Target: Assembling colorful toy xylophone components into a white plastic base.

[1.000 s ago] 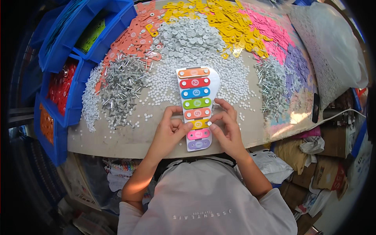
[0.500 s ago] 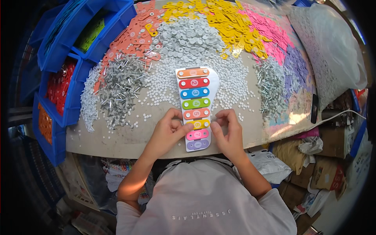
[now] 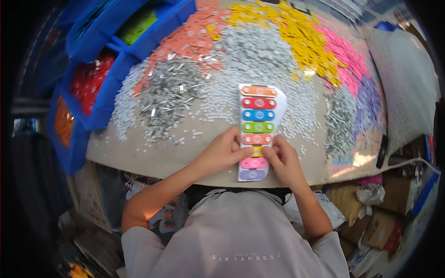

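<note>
A toy xylophone lies on the table in front of me, its white base carrying a column of coloured bars. White caps sit on the ends of the upper bars, while the pink bar and the purple bar at the near end show no white caps. My left hand is closed at the left edge, thumb on the left end of the yellow bar. Opposite it, my right hand has its fingers curled at the right edge and its thumb on that bar's right end.
Behind the xylophone spread white caps and a heap of pale rings. Metal pins are piled at left, more pins at right. Yellow plates and pink plates lie farther back. Blue bins flank the left side.
My right thumb has come onto the yellow bar's right end; before, that hand was beside the xylophone's edge. The whole view has shifted, so the table appears farther right.
</note>
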The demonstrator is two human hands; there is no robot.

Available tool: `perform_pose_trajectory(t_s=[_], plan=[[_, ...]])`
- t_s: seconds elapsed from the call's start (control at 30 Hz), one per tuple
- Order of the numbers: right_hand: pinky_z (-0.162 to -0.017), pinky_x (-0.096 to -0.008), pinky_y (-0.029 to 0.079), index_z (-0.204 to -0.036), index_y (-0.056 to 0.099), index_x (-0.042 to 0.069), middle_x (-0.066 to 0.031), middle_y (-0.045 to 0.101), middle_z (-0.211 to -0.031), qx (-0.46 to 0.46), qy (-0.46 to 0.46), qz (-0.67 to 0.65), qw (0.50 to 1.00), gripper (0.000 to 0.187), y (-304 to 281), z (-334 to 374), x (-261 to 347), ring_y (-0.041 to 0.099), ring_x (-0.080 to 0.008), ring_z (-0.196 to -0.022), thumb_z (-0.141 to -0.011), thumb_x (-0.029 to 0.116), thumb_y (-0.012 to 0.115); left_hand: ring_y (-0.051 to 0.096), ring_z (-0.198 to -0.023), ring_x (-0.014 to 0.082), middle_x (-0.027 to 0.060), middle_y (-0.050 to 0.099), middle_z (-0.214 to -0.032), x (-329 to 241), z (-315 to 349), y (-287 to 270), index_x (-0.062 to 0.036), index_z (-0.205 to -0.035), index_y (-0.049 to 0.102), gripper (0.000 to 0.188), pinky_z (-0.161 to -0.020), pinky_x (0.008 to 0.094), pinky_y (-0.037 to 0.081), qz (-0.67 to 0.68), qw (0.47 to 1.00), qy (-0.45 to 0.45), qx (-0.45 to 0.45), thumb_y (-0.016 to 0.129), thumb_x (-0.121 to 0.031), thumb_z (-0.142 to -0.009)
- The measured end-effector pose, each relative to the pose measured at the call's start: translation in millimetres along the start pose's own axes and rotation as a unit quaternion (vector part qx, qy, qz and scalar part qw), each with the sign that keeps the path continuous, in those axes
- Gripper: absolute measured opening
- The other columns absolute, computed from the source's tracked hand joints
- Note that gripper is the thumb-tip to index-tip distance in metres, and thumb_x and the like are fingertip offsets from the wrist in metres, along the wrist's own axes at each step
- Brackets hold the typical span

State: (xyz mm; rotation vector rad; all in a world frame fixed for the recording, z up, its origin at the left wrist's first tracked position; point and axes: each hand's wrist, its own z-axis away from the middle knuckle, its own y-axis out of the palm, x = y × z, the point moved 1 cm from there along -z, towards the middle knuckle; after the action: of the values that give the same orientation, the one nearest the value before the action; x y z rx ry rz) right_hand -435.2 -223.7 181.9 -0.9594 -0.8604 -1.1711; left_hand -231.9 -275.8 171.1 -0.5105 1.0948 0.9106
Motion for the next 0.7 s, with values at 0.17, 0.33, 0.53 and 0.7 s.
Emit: perform_pose_trajectory(t_s=[0.17,0.33,0.53,0.7], plan=[[-0.054,-0.0202,0.037,-0.098,0.057,0.002,0.0006,0.06,-0.068,0.009,0.012,0.034,0.999,0.014,-5.6,-1.8,-4.9,0.048,-0.0007,-0.062,-0.1,0.014,0.063,0.056,-0.062,0.003,0.001,0.063,-0.071,-1.4,-2.9,0.1,-0.0011,-0.105,0.053,0.03,-0.055,0.0223,0.043,-0.073,0.997,0.024,-0.018,0.073,-0.02,-0.093],[-0.048,-0.0202,0.032,-0.104,0.056,0.002,0.0031,0.054,-0.063,-0.029,0.014,-0.073,0.997,0.013,-2.1,2.8,-3.9,0.043,-0.0016,-0.054,-0.103,0.016,0.056,0.051,-0.061,0.0031,-0.0011,0.061,-0.067,-4.5,14.1,-8.4,-0.0017,-0.107,0.057,0.026,-0.053,0.0258,0.04,-0.099,0.993,0.028,-0.054,0.071,-0.018,-0.093],[-0.042,-0.0213,0.03,-0.115,0.052,0.003,0.0025,0.045,-0.058,-0.099,-0.012,-0.13,0.986,0.017,-3.5,11.2,-5.8,0.039,-0.0052,-0.044,-0.107,0.018,0.047,0.067,-0.082,0.0349,0.0167,0.069,-0.089,-9.1,65.9,-104.8,-0.0016,-0.102,0.071,0.015,-0.074,0.0434,0.051,-0.352,0.8,0.164,-0.457,0.062,-0.011,-0.095],[-0.045,-0.0214,0.033,-0.113,0.053,0.004,0.0011,0.049,-0.061,-0.101,-0.038,-0.142,0.984,0.013,-3.8,12.7,-10.7,0.043,-0.0053,-0.048,-0.106,0.015,0.051,0.063,-0.09,0.0313,0.0134,0.066,-0.092,-5.5,68.7,-181.2,-0.0009,-0.098,0.072,0.012,-0.081,0.0401,0.048,-0.473,0.702,0.171,-0.504,0.066,-0.008,-0.091]])
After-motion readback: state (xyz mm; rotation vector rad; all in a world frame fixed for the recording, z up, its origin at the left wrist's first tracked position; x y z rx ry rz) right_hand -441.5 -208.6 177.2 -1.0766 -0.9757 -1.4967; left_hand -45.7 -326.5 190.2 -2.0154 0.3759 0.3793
